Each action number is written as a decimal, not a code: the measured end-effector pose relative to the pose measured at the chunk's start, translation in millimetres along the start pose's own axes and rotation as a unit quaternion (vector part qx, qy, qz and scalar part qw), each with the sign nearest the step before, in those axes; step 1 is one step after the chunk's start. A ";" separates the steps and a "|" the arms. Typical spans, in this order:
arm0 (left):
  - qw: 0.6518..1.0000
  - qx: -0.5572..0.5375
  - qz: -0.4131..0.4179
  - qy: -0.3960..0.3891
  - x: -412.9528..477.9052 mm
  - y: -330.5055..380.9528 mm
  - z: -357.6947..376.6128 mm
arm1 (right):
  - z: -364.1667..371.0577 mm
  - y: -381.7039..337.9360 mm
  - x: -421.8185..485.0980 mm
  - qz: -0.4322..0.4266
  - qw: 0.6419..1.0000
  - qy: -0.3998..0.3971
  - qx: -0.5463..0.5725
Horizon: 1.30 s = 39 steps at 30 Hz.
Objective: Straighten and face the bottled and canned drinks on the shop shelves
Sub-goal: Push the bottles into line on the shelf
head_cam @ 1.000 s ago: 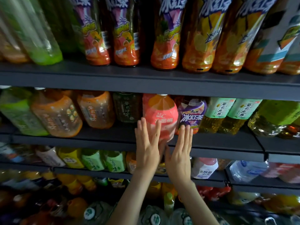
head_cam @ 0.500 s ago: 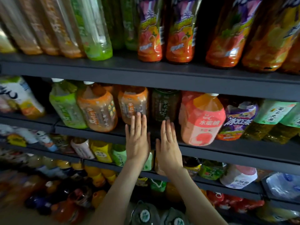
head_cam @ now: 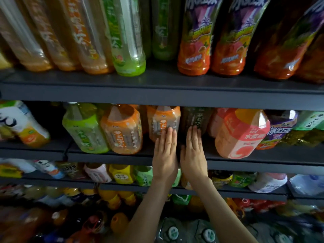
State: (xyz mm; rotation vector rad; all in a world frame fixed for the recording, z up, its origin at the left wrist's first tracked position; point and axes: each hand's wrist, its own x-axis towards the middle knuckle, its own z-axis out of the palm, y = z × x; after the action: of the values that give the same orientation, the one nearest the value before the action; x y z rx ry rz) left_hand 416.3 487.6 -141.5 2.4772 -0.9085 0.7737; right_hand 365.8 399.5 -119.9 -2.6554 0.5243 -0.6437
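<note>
Hands at the second shelf down: you are laying your left hand (head_cam: 164, 155) flat, fingers straight and together, against the lower front of the orange-labelled bottle (head_cam: 163, 118). You are laying your right hand (head_cam: 193, 155) likewise against the dark green bottle (head_cam: 197, 116) just beside it. Each grip is lying wide and holding nothing, and both bottles are standing set back on the shelf (head_cam: 122, 157), between a larger orange bottle (head_cam: 122, 130) and a pink bottle (head_cam: 240, 135) that are sitting nearer the front edge.
</note>
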 end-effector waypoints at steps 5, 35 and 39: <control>0.998 -0.001 0.010 0.066 -15.0 -35.5 -47.4 | 5.1 -53.1 -20.9 -0.075 0.996 0.049 0.028; 0.983 0.038 -0.152 -0.098 -52.2 -101.0 -124.1 | 21.2 -137.7 -58.4 -0.105 0.986 -0.131 0.025; 0.977 0.039 -0.181 -0.106 -83.2 -128.0 -135.9 | 29.2 -156.0 -73.0 -0.105 0.985 -0.133 0.040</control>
State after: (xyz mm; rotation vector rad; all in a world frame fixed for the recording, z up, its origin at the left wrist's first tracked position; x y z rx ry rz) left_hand 401.2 688.8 -108.9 2.7229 -0.4735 0.4367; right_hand 361.4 573.5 -105.0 -2.6832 0.1414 -0.3494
